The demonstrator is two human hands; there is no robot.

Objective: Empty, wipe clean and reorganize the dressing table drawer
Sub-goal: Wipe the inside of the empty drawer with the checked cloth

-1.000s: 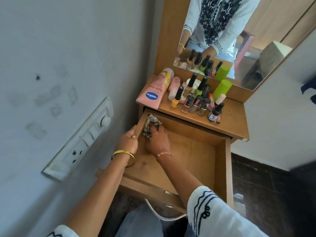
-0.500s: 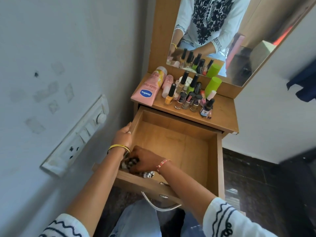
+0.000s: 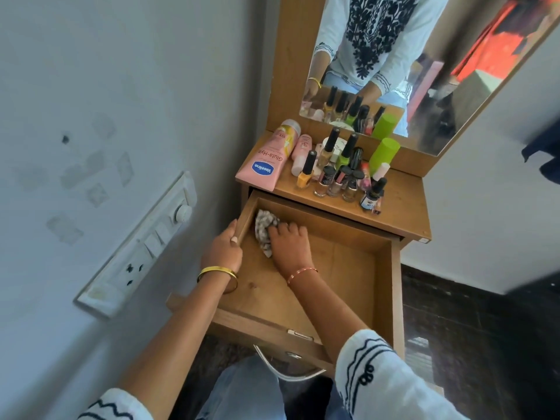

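Observation:
The wooden drawer (image 3: 385,286) of the dressing table is pulled out, and nothing lies in it but a cloth. My right hand (image 3: 289,248) presses a crumpled patterned cloth (image 3: 263,230) onto the drawer floor in the far left corner. My left hand (image 3: 222,247) grips the drawer's left side wall, thumb over the rim. On the table top (image 3: 400,204) stand a pink Vaseline tube (image 3: 268,165), several nail polish bottles (image 3: 336,174) and a green bottle (image 3: 383,153).
A mirror (image 3: 424,65) rises behind the table top. A grey wall with a white switchboard (image 3: 136,253) is close on the left. The drawer's metal handle (image 3: 285,371) juts toward my legs. Dark floor lies to the right.
My right hand has pushed the cloth from the drawer's near left corner up to the far left corner. My left hand has kept its grip on the left wall.

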